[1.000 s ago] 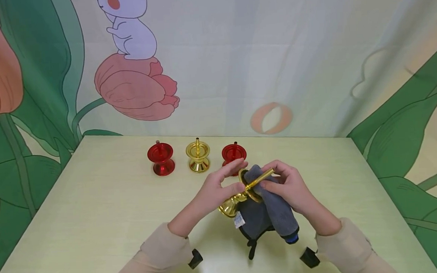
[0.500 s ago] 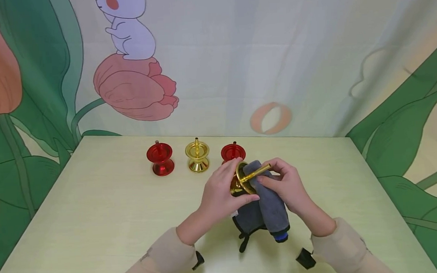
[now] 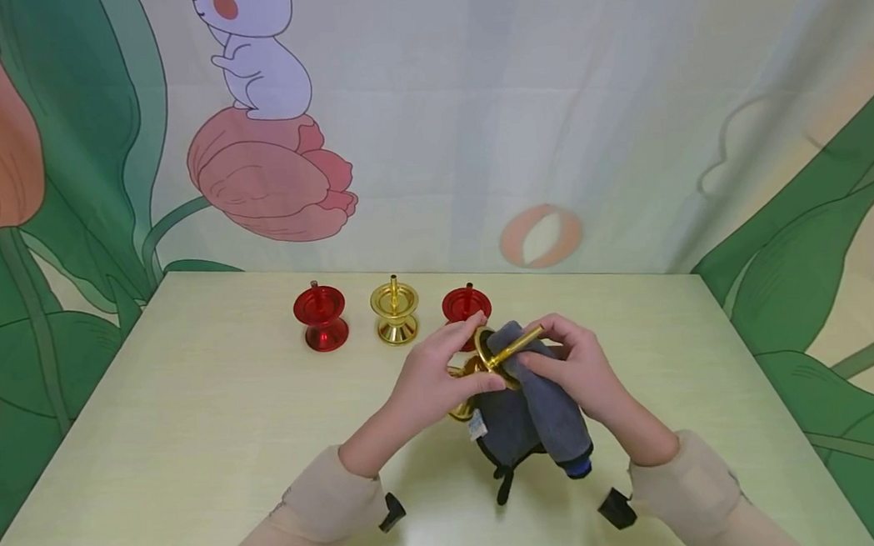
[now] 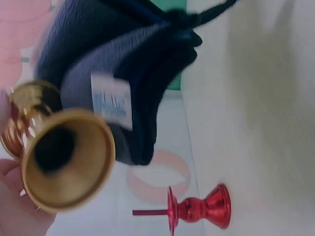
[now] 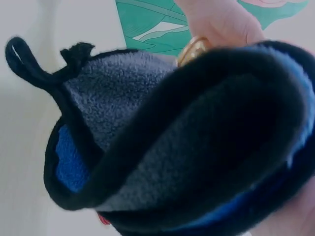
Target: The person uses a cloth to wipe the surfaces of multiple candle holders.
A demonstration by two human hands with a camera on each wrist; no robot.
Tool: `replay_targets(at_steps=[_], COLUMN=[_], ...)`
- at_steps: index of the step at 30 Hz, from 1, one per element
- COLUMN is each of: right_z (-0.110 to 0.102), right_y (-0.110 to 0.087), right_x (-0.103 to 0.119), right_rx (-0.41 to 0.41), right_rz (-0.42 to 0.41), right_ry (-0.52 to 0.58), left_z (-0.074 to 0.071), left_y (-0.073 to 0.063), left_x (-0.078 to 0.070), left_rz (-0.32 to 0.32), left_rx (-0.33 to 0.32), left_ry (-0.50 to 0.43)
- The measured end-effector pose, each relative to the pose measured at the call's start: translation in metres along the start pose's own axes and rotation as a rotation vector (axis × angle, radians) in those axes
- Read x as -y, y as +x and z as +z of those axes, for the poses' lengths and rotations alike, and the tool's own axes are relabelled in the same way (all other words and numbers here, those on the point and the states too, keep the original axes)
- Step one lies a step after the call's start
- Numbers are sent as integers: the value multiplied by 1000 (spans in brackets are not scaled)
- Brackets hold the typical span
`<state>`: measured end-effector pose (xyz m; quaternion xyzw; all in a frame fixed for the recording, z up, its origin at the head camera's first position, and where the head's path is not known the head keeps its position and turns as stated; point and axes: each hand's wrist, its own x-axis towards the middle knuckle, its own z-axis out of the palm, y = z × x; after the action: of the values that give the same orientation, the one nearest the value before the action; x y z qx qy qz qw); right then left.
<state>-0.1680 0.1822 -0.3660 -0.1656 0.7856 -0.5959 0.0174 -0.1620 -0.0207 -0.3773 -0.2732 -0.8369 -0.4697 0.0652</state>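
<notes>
A gold candle holder (image 3: 513, 349) is tilted above the table, its thin tube pointing up and to the right. My left hand (image 3: 432, 378) grips it by the dish, thumb along the near side and fingers behind. In the left wrist view its hollow flared base (image 4: 86, 164) faces the camera. My right hand (image 3: 578, 373) holds a grey towel (image 3: 554, 416) with black edging and a blue reverse, pressing it into the dish beside the tube. The towel hangs down in folds, with a white tag (image 3: 477, 425) and a black loop. Most right fingertips are hidden behind it.
Along the back of the table (image 3: 193, 455) stand a red candle holder (image 3: 321, 313), a gold candle holder (image 3: 395, 313) and another red candle holder (image 3: 465, 303), partly covered by my left hand. A printed curtain (image 3: 428, 123) hangs behind the table.
The gold candle holder swings more upright with its base behind my left hand, then tilts back so the base shows again. The towel shifts left, then back right with it.
</notes>
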Motion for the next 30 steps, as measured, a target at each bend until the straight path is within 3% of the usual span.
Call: replay_targets(at_steps=[3,8,14,16,18,22,24,30], right_z=[0,4,6,6,5,4,4,5], right_y=[1,0,-3,-3,-3,-3,-4,-3], right_x=[0,2,5,5,5,5,4,2], right_rx=[-39,-69,-49,-28,-2,37,39,-43], right_rz=[34,43,36,10,-27,-101,-115,-138], right_ry=[54,74,17,-21,-65,-174,-218,-260], left_z=[3,6,7,6,3,-2,-3,-2], left_y=[-2,-4,-5,-5,-6,-6,-5,-5], left_x=[-4,-9,-9,-7,-5,-1,1,9], left_rz=[45,55,95,102,87,-9,-61,-120], left_rx=[-62,-39,-117,-99,-41,120,170,162], left_ry=[95,204,255,208,130,-71,-149,-272])
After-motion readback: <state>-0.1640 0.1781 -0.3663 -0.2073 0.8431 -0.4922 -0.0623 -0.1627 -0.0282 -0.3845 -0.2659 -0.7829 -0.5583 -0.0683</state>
